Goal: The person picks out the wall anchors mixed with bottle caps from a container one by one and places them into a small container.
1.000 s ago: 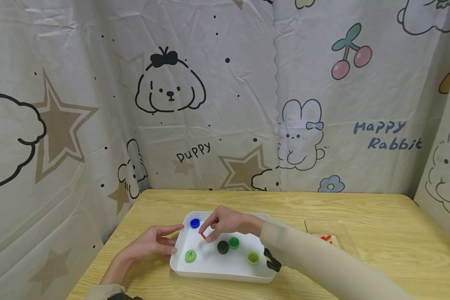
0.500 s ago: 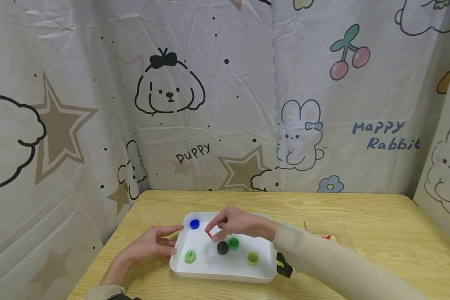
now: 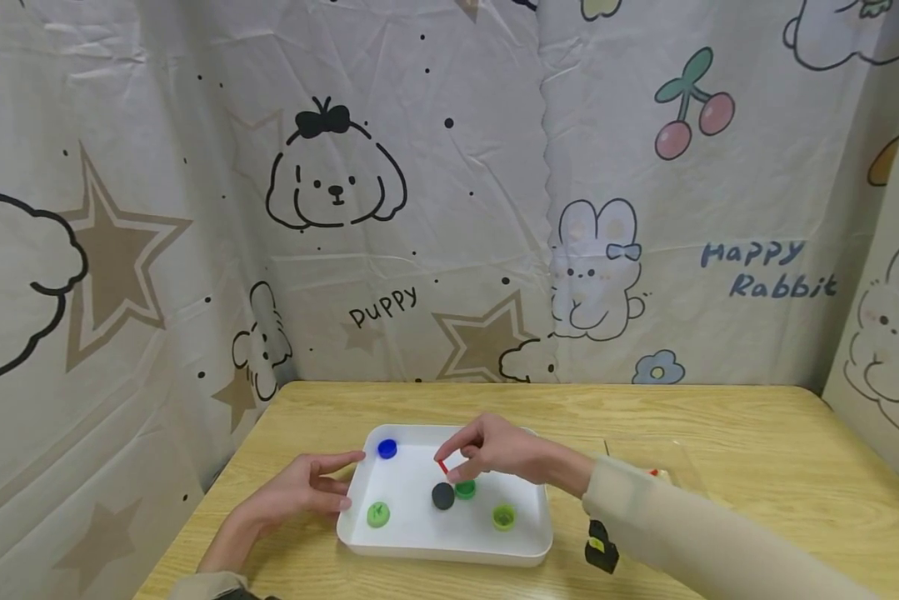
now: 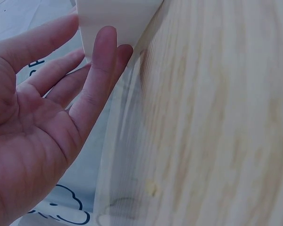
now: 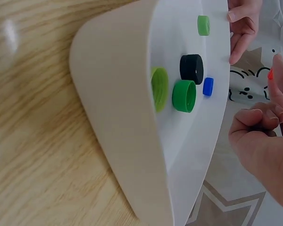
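Thumb and index finger of my right hand [image 3: 503,452] pinch a small red stick [image 3: 442,467] above a white tray [image 3: 449,554]. Its other fingers are curled in, as the right wrist view shows. Fairly straight fingers of my left hand [image 3: 299,486] touch the tray's left wall, thumb nearer the front. Bottle caps lie apart in the tray: a blue cap [image 3: 387,449] at back left, a light green cap [image 3: 377,514] at front left, a yellow-green cap [image 3: 504,517] at front right. A black cap [image 3: 443,497] sits beside a green cap [image 3: 466,491], partly hidden below my right hand.
Right of the tray, a clear plastic packet or box [image 3: 644,452] holds red bits, partly hidden by my right sleeve [image 3: 689,525]. All stands on a wooden table [image 3: 779,475]. A printed cloth [image 3: 449,208] hangs behind and at both sides.
My right hand has moved to the right with the red stick, from near the blue cap to above the black and green caps. The left hand stays at the tray's left wall.
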`<state>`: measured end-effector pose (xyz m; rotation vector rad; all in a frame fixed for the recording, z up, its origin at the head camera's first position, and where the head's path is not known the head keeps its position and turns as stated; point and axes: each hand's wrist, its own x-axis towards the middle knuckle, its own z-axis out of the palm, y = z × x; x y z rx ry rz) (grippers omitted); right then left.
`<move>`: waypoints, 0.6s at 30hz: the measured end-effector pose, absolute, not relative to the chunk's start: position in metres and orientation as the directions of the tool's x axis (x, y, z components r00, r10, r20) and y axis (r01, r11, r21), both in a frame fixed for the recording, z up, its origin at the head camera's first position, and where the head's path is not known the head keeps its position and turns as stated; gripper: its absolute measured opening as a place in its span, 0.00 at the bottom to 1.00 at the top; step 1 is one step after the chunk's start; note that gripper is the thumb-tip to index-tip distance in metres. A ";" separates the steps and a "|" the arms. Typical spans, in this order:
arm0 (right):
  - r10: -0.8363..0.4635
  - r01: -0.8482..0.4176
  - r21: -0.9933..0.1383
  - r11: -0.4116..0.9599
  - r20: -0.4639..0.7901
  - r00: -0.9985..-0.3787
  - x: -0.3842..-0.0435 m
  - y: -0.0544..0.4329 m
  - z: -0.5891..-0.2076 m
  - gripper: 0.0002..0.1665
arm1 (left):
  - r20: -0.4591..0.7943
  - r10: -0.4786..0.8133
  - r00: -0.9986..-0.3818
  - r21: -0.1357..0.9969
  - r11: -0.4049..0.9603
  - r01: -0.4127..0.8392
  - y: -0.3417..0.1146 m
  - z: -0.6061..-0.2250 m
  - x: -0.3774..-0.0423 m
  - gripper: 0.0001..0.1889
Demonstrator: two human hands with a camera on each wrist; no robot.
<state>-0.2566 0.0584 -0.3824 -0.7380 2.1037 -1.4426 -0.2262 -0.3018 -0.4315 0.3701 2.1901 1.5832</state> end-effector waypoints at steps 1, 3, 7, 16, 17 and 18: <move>-0.667 -0.161 -0.942 0.293 -0.081 -0.740 -0.256 0.061 -0.382 0.15 | -0.172 0.442 -0.880 0.948 0.319 -0.025 -0.302 -0.432 -0.226 0.41; -0.663 -0.163 -0.944 0.288 -0.074 -0.745 -0.254 0.066 -0.381 0.15 | -0.173 0.445 -0.879 0.948 0.316 -0.026 -0.302 -0.431 -0.226 0.41; -0.651 -0.164 -0.948 0.273 -0.057 -0.757 -0.250 0.077 -0.379 0.16 | -0.168 0.450 -0.877 0.951 0.308 -0.024 -0.303 -0.431 -0.227 0.41; -0.610 -0.162 -0.951 0.264 -0.034 -0.792 -0.240 0.099 -0.378 0.16 | -0.168 0.455 -0.874 0.950 0.311 -0.021 -0.302 -0.431 -0.227 0.41; -0.606 -0.159 -0.952 0.262 -0.034 -0.795 -0.239 0.101 -0.378 0.17 | -0.169 0.455 -0.874 0.950 0.313 -0.021 -0.302 -0.431 -0.227 0.41; -0.602 -0.157 -0.952 0.264 -0.035 -0.798 -0.237 0.103 -0.377 0.17 | -0.169 0.454 -0.875 0.949 0.314 -0.020 -0.302 -0.431 -0.227 0.41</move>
